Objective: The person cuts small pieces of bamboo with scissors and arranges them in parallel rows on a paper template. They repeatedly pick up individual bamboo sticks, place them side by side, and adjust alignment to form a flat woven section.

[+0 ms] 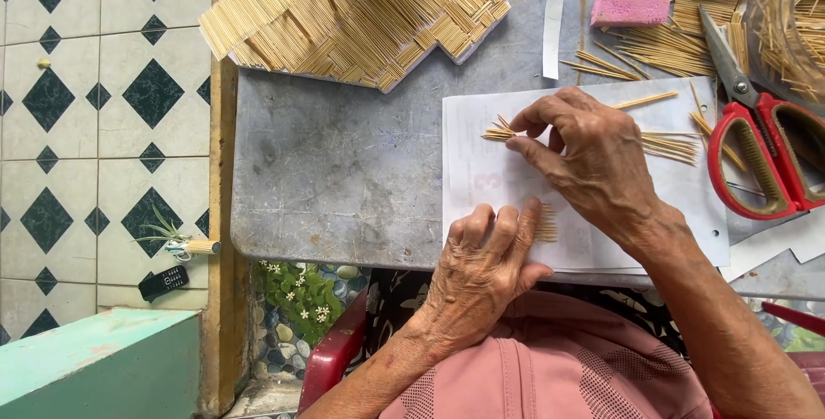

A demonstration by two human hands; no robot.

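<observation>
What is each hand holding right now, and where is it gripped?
Right hand pinches thin pale wooden sticks near their left ends. Left hand presses another stick bunch onto white paper.

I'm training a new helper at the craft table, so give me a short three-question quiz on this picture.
1. True or false: the right hand pinches a fan of thin sticks on the white paper.
2. What lies under the left hand? A) the scissors B) a small row of sticks C) the pink block
3. What colour are the handles of the scissors?

Key: 1 true. 2 B: the row of sticks shows at its fingertips. 3 red.
</observation>
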